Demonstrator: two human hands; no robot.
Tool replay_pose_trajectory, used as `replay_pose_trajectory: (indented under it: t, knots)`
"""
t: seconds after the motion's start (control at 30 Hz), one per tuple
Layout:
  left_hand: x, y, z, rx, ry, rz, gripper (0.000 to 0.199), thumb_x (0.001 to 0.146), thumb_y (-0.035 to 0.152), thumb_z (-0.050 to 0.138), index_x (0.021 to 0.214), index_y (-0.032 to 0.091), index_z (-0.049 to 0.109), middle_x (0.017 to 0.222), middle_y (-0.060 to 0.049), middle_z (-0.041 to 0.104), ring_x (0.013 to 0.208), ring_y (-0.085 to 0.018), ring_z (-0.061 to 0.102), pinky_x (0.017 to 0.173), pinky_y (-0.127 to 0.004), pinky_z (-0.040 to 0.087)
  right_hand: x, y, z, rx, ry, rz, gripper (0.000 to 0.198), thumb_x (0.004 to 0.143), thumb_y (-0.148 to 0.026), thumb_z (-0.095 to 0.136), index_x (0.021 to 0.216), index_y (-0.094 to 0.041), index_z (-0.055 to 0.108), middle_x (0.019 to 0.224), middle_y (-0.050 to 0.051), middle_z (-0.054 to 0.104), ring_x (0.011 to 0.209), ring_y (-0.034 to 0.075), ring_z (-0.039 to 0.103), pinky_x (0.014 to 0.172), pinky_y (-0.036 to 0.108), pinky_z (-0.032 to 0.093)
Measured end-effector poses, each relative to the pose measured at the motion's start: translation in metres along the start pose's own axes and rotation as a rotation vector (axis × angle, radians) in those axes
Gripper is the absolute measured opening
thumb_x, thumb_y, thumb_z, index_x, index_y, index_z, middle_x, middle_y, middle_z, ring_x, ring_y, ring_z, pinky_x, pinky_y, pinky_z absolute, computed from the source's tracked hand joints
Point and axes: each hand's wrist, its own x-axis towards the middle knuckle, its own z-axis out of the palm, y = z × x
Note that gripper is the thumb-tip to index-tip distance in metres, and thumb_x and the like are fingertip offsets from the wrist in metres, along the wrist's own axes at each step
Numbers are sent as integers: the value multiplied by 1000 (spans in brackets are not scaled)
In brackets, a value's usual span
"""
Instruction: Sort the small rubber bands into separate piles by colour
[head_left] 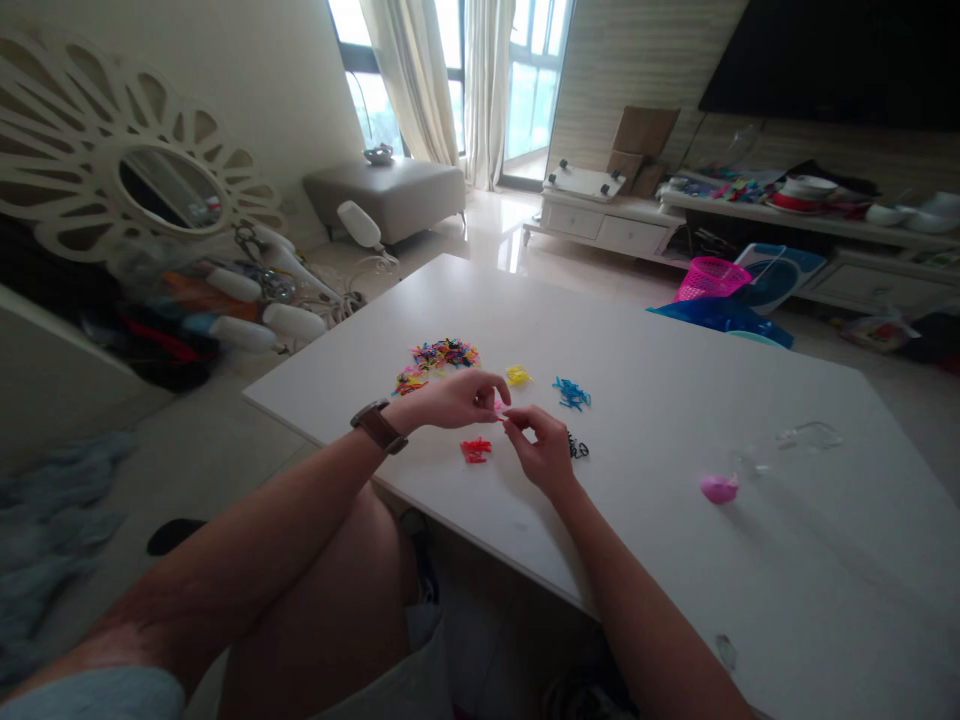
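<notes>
My left hand [469,397], with a watch on its wrist, is held over the white table [645,400] with its fingers curled in a pinch. Close beside it, the fingertips of my right hand [538,445] are pinched together. A tiny red piece [502,418] shows between the two hands, too small to name. Pink bits [499,405] are partly hidden by the fingers. Around the hands lie small heaps of thin band-like pieces: red [475,450], yellow [517,376], blue [572,392] and black [578,447], the last partly covered by my right hand. A mixed-colour heap [445,354] lies behind my left hand.
A pink balloon-like object [719,488] and a pair of clear glasses [810,436] are on the table's right side. Beyond the table are a pink basket [711,278], a low cabinet [611,230] and a grey ottoman [390,200]. A lamp with white shades [296,322] lies at left.
</notes>
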Motion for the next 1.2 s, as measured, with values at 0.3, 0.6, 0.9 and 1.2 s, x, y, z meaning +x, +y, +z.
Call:
replay_pose_trajectory:
  t: [0.3,0.6,0.9,1.2]
  knots:
    - [-21,-11,-23,-58,13,52,30,81,21,70,109,18,59,66,6,51,61,-10,48,60,-22,39,9,7,-4,264,23,176,27,82,-22,72,103,-25,54,72,-5,63,65,14,60,65,28,47]
    - [-20,-14,-4,-33,-29,87,29,79,14,66,107,18,58,67,6,53,61,-10,48,59,-22,38,-1,8,4,253,-74,178,27,81,-21,72,101,-24,55,76,-4,63,68,14,61,68,28,49]
    - [-31,-6,-37,37,24,-19,21,76,24,76,94,15,68,65,3,60,61,-10,54,61,-23,41,2,13,2,158,-70,114,19,85,-27,71,98,-24,57,79,-2,65,70,14,63,70,30,52]
    - [-34,-16,-41,-116,171,-64,35,74,35,84,98,12,72,75,-7,75,72,-17,70,67,-26,52,-4,14,2,-92,-328,-11,6,89,-25,67,86,-21,69,82,2,72,73,15,65,70,29,52]
